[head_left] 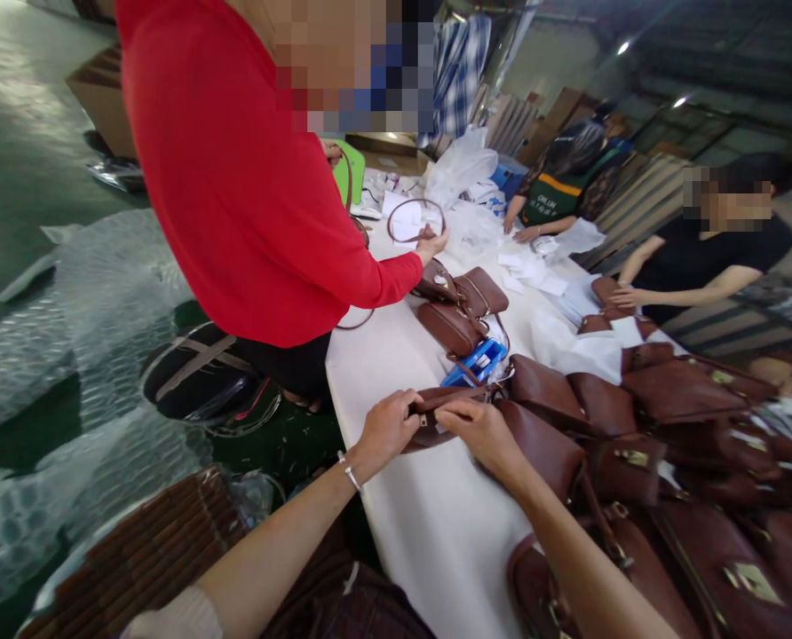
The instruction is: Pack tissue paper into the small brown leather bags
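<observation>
Both of my hands are at a small brown leather handbag (pixel 431 435) at the near edge of the white table. My left hand (pixel 388 433) grips its left end, fingers curled by a small metal fitting. On the bag's top my right hand (pixel 479 433) has its fingers bent and pressed together, pinching the edge. What lies under the fingertips is hidden. Just beyond the bag is a blue plastic tray (pixel 479 362), with brown handbags (pixel 450 327) behind it. Another brown bag (pixel 541 444) lies right beside my right wrist.
Many brown handbags (pixel 689 390) are piled along the table's right side. A person in a red top (pixel 263 177) stands close on the left, holding a strap (pixel 417 240). Two co-workers are across the white table (pixel 429 506). Bubble wrap (pixel 103 311) covers the floor at left.
</observation>
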{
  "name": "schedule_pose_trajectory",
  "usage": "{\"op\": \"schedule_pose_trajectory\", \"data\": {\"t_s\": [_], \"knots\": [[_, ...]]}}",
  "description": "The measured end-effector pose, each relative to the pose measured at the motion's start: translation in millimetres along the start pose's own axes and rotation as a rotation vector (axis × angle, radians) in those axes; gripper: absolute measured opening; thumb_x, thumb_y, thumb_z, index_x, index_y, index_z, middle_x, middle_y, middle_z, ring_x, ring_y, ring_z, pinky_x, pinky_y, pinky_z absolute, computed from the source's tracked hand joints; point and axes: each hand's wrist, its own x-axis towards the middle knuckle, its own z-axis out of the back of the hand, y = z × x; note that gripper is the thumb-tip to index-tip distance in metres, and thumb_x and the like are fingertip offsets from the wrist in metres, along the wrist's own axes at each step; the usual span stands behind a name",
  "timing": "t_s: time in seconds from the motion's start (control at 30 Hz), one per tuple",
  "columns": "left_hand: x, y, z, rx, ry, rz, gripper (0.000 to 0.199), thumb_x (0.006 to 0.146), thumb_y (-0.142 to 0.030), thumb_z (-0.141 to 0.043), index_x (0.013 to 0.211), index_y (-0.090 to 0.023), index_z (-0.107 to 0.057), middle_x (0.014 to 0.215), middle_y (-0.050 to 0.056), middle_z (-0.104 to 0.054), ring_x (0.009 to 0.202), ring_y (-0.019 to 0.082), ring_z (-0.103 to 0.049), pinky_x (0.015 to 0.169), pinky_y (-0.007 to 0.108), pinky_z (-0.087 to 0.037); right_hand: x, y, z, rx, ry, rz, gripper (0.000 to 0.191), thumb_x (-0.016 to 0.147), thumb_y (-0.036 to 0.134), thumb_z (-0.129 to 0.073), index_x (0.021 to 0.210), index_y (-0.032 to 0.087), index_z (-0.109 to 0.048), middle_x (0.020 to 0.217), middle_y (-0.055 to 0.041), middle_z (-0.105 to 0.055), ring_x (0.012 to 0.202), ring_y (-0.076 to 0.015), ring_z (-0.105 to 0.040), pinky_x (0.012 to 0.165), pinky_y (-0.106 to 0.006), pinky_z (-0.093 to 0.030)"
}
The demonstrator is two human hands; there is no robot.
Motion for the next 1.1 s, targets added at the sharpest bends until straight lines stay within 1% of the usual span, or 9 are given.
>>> {"op": "schedule_pose_trajectory", "data": {"t_s": [0.1,0.2,0.27,0.4,0.5,0.63,0.83,1.0,1.1], "knots": [[-1.7,-3.2,-0.6,-0.051,0.006,0.003,0.021,0.076,-0.016,-0.056,0.093,-0.023,-0.064,0.076,-0.004,-0.057,0.067,0.012,-0.047,0.060,0.023,-0.030,9.4,-28.1,34.8,-0.276,-0.139,0.111,0.037,0.077,0.025,-0.061,0.113,0.022,-0.067,0.123,-0.0075,-0.062,0.113,-0.0245,-0.057,0.101,-0.040,-0.043],[-2.4,-4.5,-2.4,-0.126,0.025,0.033,0.019,0.075,-0.015,-0.056,0.090,-0.022,-0.066,0.071,-0.004,-0.053,0.064,0.011,-0.045,0.059,0.023,-0.028,20.4,-57.7,51.3,-0.419,-0.011,0.165,0.040,0.078,0.017,-0.057,0.118,0.022,-0.064,0.121,-0.0081,-0.063,0.109,-0.0238,-0.059,0.099,-0.041,-0.045],[-2.2,-3.8,-4.1,-0.189,0.038,0.078,0.019,0.074,-0.016,-0.056,0.089,-0.021,-0.066,0.065,-0.005,-0.049,0.062,0.011,-0.042,0.057,0.022,-0.027,22.9,-70.0,49.5,-0.453,0.043,0.204,0.028,0.082,0.016,-0.052,0.106,0.020,-0.066,0.106,-0.0073,-0.067,0.097,-0.0217,-0.063,0.091,-0.037,-0.049],[-0.9,0.6,-8.1,-0.344,0.008,0.160,0.017,0.073,-0.017,-0.055,0.086,-0.019,-0.066,0.059,-0.006,-0.040,0.057,0.009,-0.037,0.055,0.021,-0.024,14.9,-75.4,33.7,-0.496,-0.059,0.247,0.018,0.087,0.016,-0.048,0.097,0.018,-0.062,0.098,-0.0089,-0.062,0.091,-0.0219,-0.060,0.084,-0.037,-0.051],[0.4,4.3,-8.7,-0.498,0.052,0.184,0.017,0.071,-0.020,-0.058,0.087,-0.017,-0.066,0.058,-0.007,-0.037,0.055,0.008,-0.034,0.053,0.020,-0.024,9.2,-73.3,26.0,-0.490,-0.086,0.283,0.025,0.088,0.017,-0.049,0.109,0.019,-0.061,0.107,-0.0098,-0.060,0.099,-0.0233,-0.058,0.090,-0.040,-0.049],[3.2,7.8,-3.5,-0.598,0.228,0.240,0.021,0.069,-0.025,-0.062,0.089,-0.016,-0.062,0.057,-0.008,-0.031,0.051,0.007,-0.032,0.049,0.018,-0.023,13.3,-78.1,24.5,-0.342,0.014,0.311,0.035,0.088,0.018,-0.050,0.121,0.024,-0.059,0.122,-0.0069,-0.059,0.113,-0.0212,-0.055,0.101,-0.040,-0.045],[11.7,1.5,11.0,-0.571,0.487,0.238,0.028,0.066,-0.035,-0.068,0.080,-0.016,-0.052,0.080,-0.003,-0.046,0.058,0.008,-0.051,0.051,0.020,-0.039,18.1,-85.7,29.8,-0.333,0.103,0.263,0.036,0.087,0.016,-0.050,0.118,0.026,-0.064,0.117,-0.0053,-0.066,0.106,-0.0197,-0.061,0.095,-0.035,-0.049],[22.8,-9.8,24.5,-0.135,0.494,-0.007,0.023,0.067,-0.030,-0.068,0.067,-0.016,-0.050,0.080,-0.003,-0.045,0.065,0.008,-0.043,0.056,0.022,-0.032,13.4,-75.7,29.9,-0.441,0.102,0.271,0.038,0.083,0.009,-0.048,0.111,0.024,-0.068,0.109,-0.0055,-0.068,0.099,-0.0188,-0.062,0.087,-0.031,-0.051],[29.6,-9.7,29.1,-0.061,0.594,-0.020,0.018,0.067,-0.022,-0.063,0.064,-0.016,-0.046,0.078,-0.003,-0.043,0.061,0.008,-0.039,0.053,0.024,-0.028,13.5,-76.2,26.9,-0.433,0.079,0.266,0.034,0.083,0.011,-0.050,0.109,0.024,-0.068,0.107,-0.0056,-0.069,0.098,-0.0188,-0.062,0.083,-0.029,-0.050]]}}
